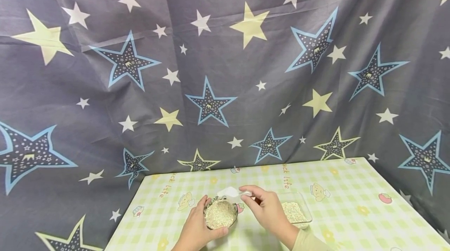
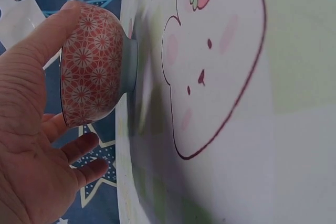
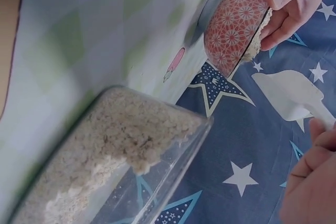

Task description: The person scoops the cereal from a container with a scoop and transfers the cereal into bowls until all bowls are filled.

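A small bowl (image 2: 92, 64) with a red and white flower pattern stands on the table, filled with pale oat flakes (image 1: 220, 214). My left hand (image 1: 200, 225) grips it at the side, thumb on the near rim and fingers around the far side. In my right hand (image 1: 268, 210), thumb and fingers pinch the handle of a white scoop (image 1: 228, 192). The scoop is above the bowl's far rim; its blade looks bare in the right wrist view. To the right of the bowl, partly behind my right hand, is a clear container (image 3: 184, 161) with more oat flakes.
A green-and-white checked cloth (image 1: 355, 196) with cartoon prints covers the table. Behind the far edge hangs a dark curtain (image 1: 225, 63) printed with stars. The clear container's wall rises close beside my right wrist.
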`<move>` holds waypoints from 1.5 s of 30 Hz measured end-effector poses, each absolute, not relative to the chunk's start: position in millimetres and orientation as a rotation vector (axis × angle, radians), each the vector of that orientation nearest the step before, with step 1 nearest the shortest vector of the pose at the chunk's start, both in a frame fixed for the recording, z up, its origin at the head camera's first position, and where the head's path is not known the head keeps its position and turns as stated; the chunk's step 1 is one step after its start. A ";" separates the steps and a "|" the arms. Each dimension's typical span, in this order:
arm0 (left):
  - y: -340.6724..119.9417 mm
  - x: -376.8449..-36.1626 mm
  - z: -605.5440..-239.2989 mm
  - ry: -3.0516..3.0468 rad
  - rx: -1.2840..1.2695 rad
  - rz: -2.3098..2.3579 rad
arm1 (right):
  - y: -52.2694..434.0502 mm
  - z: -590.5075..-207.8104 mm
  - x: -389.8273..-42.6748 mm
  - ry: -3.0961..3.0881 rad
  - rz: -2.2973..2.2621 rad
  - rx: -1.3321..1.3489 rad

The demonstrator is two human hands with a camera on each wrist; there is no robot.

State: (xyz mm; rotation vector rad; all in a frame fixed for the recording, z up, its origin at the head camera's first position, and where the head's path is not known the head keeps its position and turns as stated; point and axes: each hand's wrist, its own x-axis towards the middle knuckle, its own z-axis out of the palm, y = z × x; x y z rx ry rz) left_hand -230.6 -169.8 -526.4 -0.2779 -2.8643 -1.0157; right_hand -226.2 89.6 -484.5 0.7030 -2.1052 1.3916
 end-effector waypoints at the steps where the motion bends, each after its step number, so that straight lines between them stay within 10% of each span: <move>1: -169.9 -230.8 -526.2 -2.867 -0.273 -1.023 | 89.8 -485.2 -226.8 -2.089 1.366 0.715; 25: -167.5 -231.7 -525.4 -2.925 -0.246 -1.031 | 183.6 -471.9 -224.0 -2.094 1.926 -0.053; 45: -95.5 -189.2 -514.8 -2.664 -0.911 -0.767 | 247.0 -501.4 -206.9 -2.317 1.983 -0.297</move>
